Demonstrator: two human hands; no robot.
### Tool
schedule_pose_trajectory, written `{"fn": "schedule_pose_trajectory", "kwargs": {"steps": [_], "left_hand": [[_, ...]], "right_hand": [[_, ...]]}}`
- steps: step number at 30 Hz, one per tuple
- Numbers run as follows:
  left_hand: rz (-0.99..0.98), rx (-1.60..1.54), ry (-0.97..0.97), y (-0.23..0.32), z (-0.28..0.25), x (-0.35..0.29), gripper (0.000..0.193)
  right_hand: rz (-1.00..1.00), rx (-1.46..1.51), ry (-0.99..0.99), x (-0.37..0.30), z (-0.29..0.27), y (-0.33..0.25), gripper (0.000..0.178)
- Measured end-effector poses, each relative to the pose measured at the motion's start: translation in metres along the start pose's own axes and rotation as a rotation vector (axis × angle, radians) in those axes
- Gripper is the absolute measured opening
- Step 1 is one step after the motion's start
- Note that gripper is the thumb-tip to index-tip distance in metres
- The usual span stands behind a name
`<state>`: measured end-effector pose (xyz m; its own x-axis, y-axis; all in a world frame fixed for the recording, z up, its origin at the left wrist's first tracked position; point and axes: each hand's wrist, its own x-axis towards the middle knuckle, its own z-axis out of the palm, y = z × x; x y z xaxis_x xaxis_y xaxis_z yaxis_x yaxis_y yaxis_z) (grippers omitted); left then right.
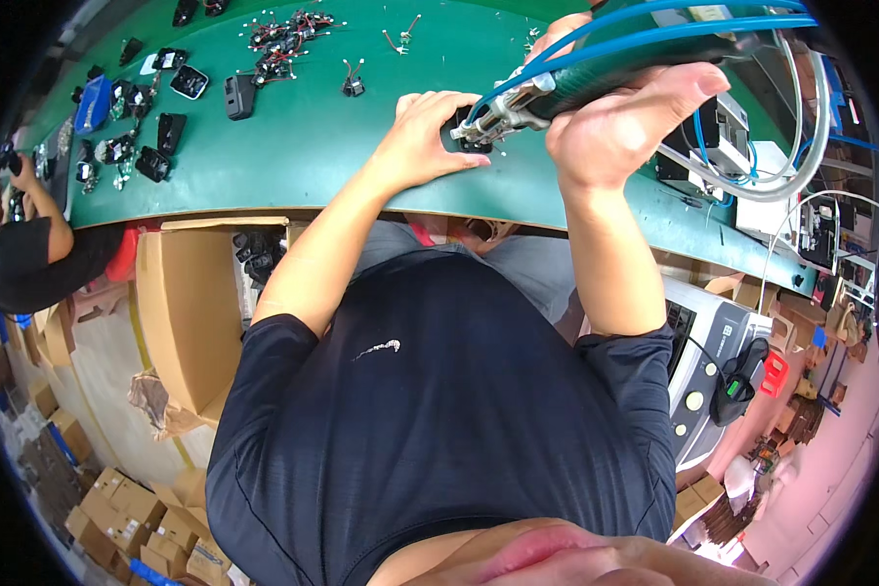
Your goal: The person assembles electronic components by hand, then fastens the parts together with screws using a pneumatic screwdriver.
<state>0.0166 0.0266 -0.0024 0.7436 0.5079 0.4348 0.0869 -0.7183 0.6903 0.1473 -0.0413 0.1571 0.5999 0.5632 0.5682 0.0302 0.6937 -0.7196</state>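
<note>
Right hand (615,117) grips dark, blue-hosed screwdriver (596,73).

Two hands (430,137) (620,117), one powered driver tool (596,68), two blue hoses (654,29), one open cardboard box (181,313).

My right hand (623,122) grips a dark power screwdriver (596,73) with blue hoses (674,27) running off its back end, its metal tip pressed down on a small black part (469,132). My left hand (430,137) lies flat on the green table (303,166), fingers against that part. More black parts (156,146) and wired pieces (283,34) lie scattered far left. A cardboard box (181,313) sits below the table edge.
</note>
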Motion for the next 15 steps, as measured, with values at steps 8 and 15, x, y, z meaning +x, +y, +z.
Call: {"fn": "schedule_pose_trajectory", "kwargs": {"steps": [8, 15], "left_hand": [[0.004, -0.003, 0.002, -0.001, -0.001, -0.002, 0.078], [-0.012, -0.001, -0.025, 0.000, -0.004, -0.001, 0.078]], "right_hand": [[0.089, -0.037, -0.045, -0.004, -0.030, 0.013, 0.090], [0.005, -0.121, -0.043, 0.000, -0.030, 0.023, 0.106]]}}
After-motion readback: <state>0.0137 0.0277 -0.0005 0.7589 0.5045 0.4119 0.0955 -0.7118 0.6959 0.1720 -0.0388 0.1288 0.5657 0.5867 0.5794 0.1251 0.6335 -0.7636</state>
